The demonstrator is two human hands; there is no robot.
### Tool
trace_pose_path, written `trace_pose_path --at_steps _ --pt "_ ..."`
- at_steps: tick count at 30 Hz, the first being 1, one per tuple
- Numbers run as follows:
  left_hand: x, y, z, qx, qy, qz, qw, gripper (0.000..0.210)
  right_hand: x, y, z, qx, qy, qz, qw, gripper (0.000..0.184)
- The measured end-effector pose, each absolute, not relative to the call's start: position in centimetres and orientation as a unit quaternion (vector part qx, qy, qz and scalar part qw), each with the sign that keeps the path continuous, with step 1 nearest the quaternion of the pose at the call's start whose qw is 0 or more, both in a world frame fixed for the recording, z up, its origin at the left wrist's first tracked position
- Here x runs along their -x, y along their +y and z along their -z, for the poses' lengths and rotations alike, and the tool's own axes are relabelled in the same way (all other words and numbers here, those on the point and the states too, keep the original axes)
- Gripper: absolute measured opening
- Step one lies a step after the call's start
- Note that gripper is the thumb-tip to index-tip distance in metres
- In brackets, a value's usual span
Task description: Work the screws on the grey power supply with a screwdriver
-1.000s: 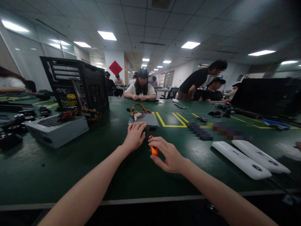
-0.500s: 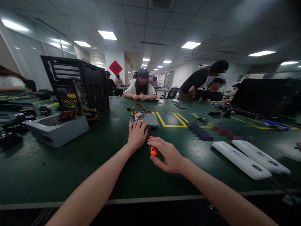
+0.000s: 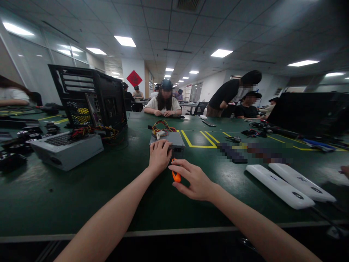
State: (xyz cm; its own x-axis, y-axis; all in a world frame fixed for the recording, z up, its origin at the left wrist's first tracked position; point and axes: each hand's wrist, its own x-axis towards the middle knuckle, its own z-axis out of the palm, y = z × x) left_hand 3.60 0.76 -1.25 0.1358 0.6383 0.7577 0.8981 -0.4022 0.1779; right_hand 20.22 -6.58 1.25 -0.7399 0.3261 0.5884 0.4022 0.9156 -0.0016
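Observation:
A small grey computer power supply [image 3: 177, 140] lies on the green table, its bundle of coloured wires [image 3: 163, 126] spread behind it. My left hand [image 3: 160, 154] grips its near left part, fingers bent over the top. Just in front of the power supply's near face, an orange and black screwdriver [image 3: 176, 176] points away from me, handle end foremost. Curved fingers of my right hand [image 3: 192, 179] hold that handle from the right side. The screwdriver's tip is hidden, so I cannot tell whether it touches a screw.
To the left stand a larger grey power supply [image 3: 68, 151] and an open black computer case [image 3: 95, 98]. Two white oblong devices [image 3: 279, 185] lie on the right, with tools [image 3: 233, 139] beyond them. A person [image 3: 163, 102] sits across the table.
The orange handle has turned about its length between my right fingers, which have shifted slightly left. My left hand and the power supply stay in place.

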Motion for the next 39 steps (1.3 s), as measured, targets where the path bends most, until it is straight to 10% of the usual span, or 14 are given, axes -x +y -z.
trace_pose_path --at_steps 39 --pt "-3.72 0.73 1.08 0.730 -0.537 0.391 0.158 0.025 -20.46 -6.15 -0.89 0.214 -0.900 0.064 0.374 0.032"
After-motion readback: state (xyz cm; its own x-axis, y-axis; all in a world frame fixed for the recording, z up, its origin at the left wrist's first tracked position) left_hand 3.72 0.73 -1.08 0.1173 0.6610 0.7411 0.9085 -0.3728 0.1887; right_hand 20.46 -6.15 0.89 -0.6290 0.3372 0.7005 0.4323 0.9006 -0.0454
